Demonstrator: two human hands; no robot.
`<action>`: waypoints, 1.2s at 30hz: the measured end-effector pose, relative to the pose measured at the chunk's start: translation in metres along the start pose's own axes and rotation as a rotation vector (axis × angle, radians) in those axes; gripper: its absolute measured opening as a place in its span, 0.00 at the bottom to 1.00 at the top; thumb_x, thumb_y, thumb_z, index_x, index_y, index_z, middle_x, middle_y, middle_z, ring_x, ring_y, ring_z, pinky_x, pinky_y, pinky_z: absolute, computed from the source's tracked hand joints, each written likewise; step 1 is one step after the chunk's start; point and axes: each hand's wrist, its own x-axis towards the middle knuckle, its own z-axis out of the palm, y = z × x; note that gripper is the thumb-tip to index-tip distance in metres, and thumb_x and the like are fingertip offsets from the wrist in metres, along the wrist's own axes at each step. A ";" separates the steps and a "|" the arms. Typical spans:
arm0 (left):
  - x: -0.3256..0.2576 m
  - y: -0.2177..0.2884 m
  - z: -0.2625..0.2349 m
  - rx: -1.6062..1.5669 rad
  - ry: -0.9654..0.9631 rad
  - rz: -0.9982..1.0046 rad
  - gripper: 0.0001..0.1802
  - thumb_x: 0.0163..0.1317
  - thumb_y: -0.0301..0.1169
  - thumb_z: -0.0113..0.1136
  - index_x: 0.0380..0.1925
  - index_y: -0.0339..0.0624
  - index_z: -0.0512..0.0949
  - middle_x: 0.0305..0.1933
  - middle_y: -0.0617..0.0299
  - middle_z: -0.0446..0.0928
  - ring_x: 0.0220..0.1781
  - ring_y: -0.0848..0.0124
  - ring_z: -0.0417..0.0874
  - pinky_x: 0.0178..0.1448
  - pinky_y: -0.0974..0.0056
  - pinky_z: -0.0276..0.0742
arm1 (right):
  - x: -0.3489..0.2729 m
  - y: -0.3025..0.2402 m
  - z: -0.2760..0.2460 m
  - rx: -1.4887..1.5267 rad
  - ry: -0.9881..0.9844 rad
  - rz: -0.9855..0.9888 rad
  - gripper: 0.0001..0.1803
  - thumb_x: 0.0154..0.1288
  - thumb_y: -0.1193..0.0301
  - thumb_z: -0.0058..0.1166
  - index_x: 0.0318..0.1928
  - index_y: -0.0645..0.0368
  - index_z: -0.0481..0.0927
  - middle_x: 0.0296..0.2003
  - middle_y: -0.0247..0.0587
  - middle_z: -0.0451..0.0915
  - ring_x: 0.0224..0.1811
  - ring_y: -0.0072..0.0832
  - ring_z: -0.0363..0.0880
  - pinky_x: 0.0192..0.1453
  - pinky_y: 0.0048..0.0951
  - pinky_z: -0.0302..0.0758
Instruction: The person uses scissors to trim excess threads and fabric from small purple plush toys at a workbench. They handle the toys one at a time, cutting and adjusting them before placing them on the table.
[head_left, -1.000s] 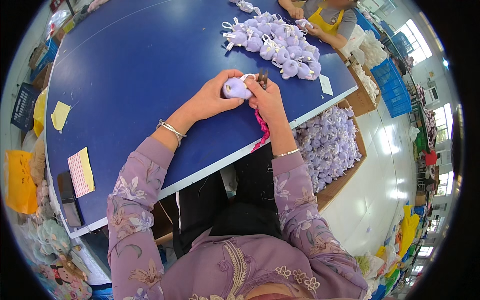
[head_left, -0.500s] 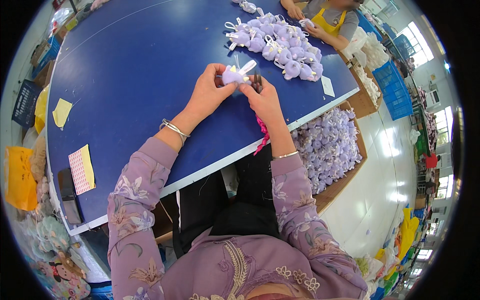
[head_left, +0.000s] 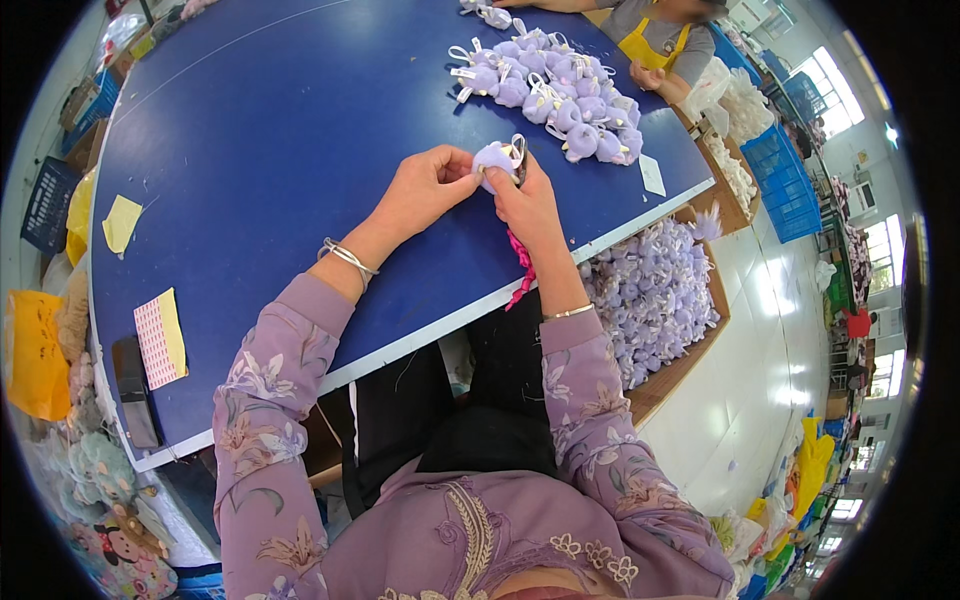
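A small lilac plush toy [head_left: 491, 160] with a white loop is pinched between my hands above the blue table. My left hand [head_left: 432, 186] grips its left side with thumb and fingertips. My right hand [head_left: 528, 200] presses its thumb on the toy's lower right. Against the right fingers is also a dark metal tool [head_left: 520, 160], seemingly thread snips, partly hidden by the hand. A pink braided cord [head_left: 522, 270] hangs below that hand. Beyond my hands lies a heap of similar lilac plush toys [head_left: 565, 105].
A carton [head_left: 680, 372] full of lilac toys stands right of the table [head_left: 280, 190], with a blurred toy [head_left: 708, 222] above its far corner. A co-worker in a yellow apron [head_left: 650, 42] is at the far right. A sticker sheet [head_left: 162, 335] and dark case [head_left: 135, 390] lie left.
The toy in my hands has turned and shifted slightly right, its white loop now beside the tool. The co-worker's hands have parted, one reaching left. A blurred toy has appeared over the carton.
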 end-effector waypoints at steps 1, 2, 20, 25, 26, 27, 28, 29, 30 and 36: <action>0.000 0.000 0.000 0.002 -0.006 -0.017 0.14 0.63 0.33 0.62 0.42 0.32 0.79 0.37 0.60 0.82 0.37 0.76 0.81 0.43 0.69 0.78 | 0.000 0.000 0.000 0.001 -0.003 0.013 0.16 0.63 0.69 0.57 0.49 0.63 0.76 0.37 0.35 0.79 0.36 0.20 0.76 0.39 0.25 0.73; 0.001 -0.001 -0.001 0.004 -0.011 -0.034 0.14 0.63 0.34 0.62 0.41 0.32 0.80 0.36 0.60 0.82 0.35 0.76 0.81 0.41 0.70 0.78 | -0.001 -0.003 -0.002 0.010 -0.019 0.049 0.16 0.63 0.69 0.57 0.49 0.63 0.76 0.36 0.34 0.79 0.33 0.19 0.74 0.35 0.24 0.72; 0.003 0.004 -0.009 0.347 -0.197 0.110 0.11 0.60 0.31 0.54 0.24 0.34 0.73 0.20 0.62 0.71 0.22 0.76 0.67 0.28 0.65 0.65 | 0.000 -0.015 -0.017 0.004 -0.251 0.069 0.17 0.57 0.69 0.66 0.44 0.61 0.76 0.29 0.28 0.75 0.26 0.13 0.69 0.28 0.19 0.66; 0.000 0.010 -0.002 0.363 -0.199 0.121 0.12 0.58 0.30 0.52 0.21 0.33 0.68 0.17 0.60 0.64 0.22 0.76 0.64 0.27 0.64 0.62 | -0.003 -0.027 -0.022 -0.164 -0.288 0.055 0.18 0.54 0.66 0.66 0.42 0.64 0.78 0.32 0.31 0.79 0.34 0.18 0.73 0.39 0.24 0.72; 0.001 0.009 -0.003 0.357 -0.200 0.114 0.12 0.58 0.30 0.52 0.20 0.33 0.67 0.17 0.61 0.63 0.22 0.77 0.63 0.27 0.64 0.61 | -0.003 -0.031 -0.020 -0.211 -0.286 0.066 0.18 0.54 0.66 0.65 0.41 0.64 0.79 0.32 0.32 0.79 0.34 0.19 0.74 0.39 0.25 0.72; 0.001 0.009 -0.004 0.352 -0.201 0.108 0.13 0.58 0.29 0.52 0.19 0.34 0.66 0.16 0.62 0.61 0.22 0.77 0.61 0.27 0.63 0.60 | -0.003 -0.033 -0.018 -0.258 -0.284 0.078 0.18 0.53 0.65 0.65 0.40 0.64 0.80 0.32 0.33 0.80 0.33 0.19 0.74 0.39 0.26 0.73; 0.001 0.006 -0.005 0.331 -0.204 0.114 0.13 0.58 0.29 0.52 0.19 0.34 0.65 0.16 0.63 0.61 0.22 0.78 0.61 0.26 0.63 0.60 | -0.004 -0.033 -0.017 -0.269 -0.265 0.079 0.17 0.53 0.65 0.64 0.39 0.65 0.80 0.31 0.33 0.80 0.33 0.19 0.74 0.39 0.26 0.72; 0.001 0.004 -0.006 0.310 -0.206 0.120 0.13 0.58 0.29 0.52 0.18 0.34 0.64 0.16 0.63 0.60 0.22 0.78 0.60 0.26 0.63 0.59 | -0.005 -0.033 -0.015 -0.279 -0.248 0.079 0.17 0.53 0.65 0.64 0.38 0.65 0.80 0.30 0.33 0.80 0.33 0.19 0.74 0.39 0.26 0.72; 0.001 0.003 -0.006 0.289 -0.207 0.126 0.13 0.58 0.28 0.52 0.18 0.35 0.63 0.16 0.64 0.59 0.22 0.79 0.59 0.26 0.63 0.58 | -0.006 -0.033 -0.014 -0.290 -0.230 0.080 0.17 0.52 0.65 0.63 0.38 0.65 0.80 0.29 0.34 0.79 0.32 0.19 0.74 0.38 0.26 0.72; 0.000 0.003 -0.004 0.330 -0.220 0.139 0.13 0.57 0.28 0.52 0.18 0.35 0.62 0.16 0.65 0.57 0.22 0.80 0.57 0.25 0.64 0.57 | -0.012 -0.025 -0.009 -0.333 -0.145 -0.018 0.15 0.54 0.66 0.59 0.36 0.65 0.78 0.28 0.36 0.79 0.31 0.20 0.74 0.37 0.28 0.73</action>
